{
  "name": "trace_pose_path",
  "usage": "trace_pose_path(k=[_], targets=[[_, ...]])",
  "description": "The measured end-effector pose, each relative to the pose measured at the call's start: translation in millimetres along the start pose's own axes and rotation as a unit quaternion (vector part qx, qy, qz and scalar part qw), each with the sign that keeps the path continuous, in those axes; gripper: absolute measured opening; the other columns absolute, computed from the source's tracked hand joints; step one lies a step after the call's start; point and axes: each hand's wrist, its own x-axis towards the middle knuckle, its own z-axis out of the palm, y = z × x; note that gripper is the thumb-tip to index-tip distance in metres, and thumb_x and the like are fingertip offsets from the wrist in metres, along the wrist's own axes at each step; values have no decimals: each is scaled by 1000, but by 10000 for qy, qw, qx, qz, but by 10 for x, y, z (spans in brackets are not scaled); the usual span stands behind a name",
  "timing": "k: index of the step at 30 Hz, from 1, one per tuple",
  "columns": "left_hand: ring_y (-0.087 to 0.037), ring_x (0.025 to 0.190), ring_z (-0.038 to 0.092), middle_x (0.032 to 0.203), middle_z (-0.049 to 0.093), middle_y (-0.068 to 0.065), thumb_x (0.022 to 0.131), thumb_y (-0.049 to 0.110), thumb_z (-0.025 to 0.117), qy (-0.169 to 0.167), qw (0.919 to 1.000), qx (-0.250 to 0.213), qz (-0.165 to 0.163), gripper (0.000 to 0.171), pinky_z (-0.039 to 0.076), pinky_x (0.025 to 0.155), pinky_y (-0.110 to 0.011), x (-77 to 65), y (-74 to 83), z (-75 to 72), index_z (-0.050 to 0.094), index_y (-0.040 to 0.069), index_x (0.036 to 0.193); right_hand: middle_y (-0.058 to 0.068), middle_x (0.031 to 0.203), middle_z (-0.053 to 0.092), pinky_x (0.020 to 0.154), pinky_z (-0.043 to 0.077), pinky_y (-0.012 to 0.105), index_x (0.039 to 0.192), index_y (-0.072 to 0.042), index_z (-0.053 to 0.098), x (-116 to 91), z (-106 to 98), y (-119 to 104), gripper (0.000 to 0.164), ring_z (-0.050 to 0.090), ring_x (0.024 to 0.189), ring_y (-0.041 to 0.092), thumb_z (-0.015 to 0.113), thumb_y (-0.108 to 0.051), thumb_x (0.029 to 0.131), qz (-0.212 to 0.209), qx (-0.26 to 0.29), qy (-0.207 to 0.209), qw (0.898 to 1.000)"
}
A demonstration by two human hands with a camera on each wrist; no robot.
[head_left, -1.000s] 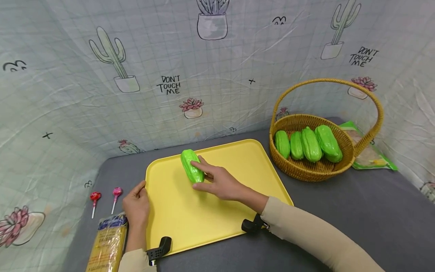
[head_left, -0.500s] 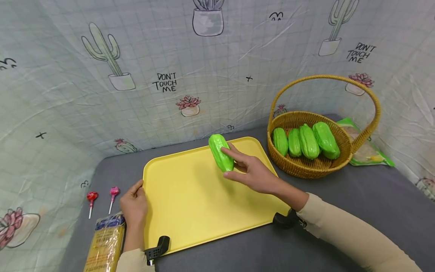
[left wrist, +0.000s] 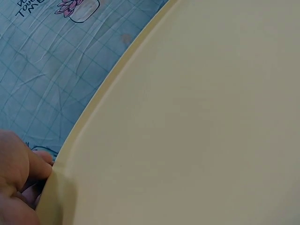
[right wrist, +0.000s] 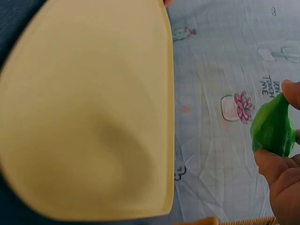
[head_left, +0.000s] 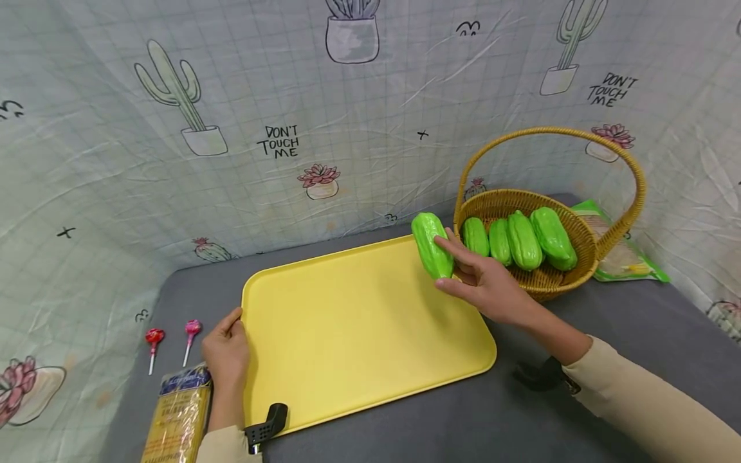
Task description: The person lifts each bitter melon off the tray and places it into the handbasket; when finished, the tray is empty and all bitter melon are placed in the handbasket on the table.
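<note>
My right hand [head_left: 492,286] pinches a glossy green, ridged, papaya-like fruit [head_left: 431,244] between thumb and fingers, raised over the right end of the yellow tray [head_left: 347,334]. In the right wrist view the thumb and fingertips press on both ends of this fruit [right wrist: 274,126]. The wicker basket [head_left: 556,290] stands just right of the held fruit, with several similar green fruits [head_left: 523,241] lying side by side inside. At the tray's left rim my left hand [head_left: 228,352] grips the edge; the left wrist view shows its curled fingers [left wrist: 40,168] right at the rim.
Left of the tray lie a red lollipop [head_left: 154,337], a pink lollipop [head_left: 192,329] and a pack of spaghetti [head_left: 178,415]. A green-edged bag [head_left: 628,260] lies behind the basket's right side. The basket's tall handle [head_left: 550,130] arches above it. A cactus-print cloth [head_left: 376,161] hangs behind.
My right hand has carried the green fruit from the tray's middle rightward, up to the basket's left side. The left hand has stayed at the tray's rim.
</note>
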Motion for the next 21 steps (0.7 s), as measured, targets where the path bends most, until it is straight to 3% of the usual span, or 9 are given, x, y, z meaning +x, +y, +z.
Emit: trace_pose_path(k=[3,11,21], targets=[[-38,141,51,146,58,-22,105,6,46,-16,10000,-31,8,38,46,112,-54,3,-6,0,63,2,139,6,173,6,103,41,5,163,-21,26,-69,-75,32,74,27,155,34,65,-21,101,103,-83,45,9999],[-40,142,49,148,56,-23,106,7,44,-63,9999,-90,-5,39,44,113,-55,-4,-17,-13,62,2,140,8,173,3,99,43,4,164,-22,22,-176,-282,138,75,30,151,39,63,-19,102,266,-142,218,9993],[-39,139,52,148,56,-21,107,9,44,-50,10000,22,-25,39,47,109,-54,-25,6,-3,61,4,141,13,172,9,92,40,-3,164,-21,21,-208,-550,332,73,35,146,46,61,-22,103,467,-643,688,9945]])
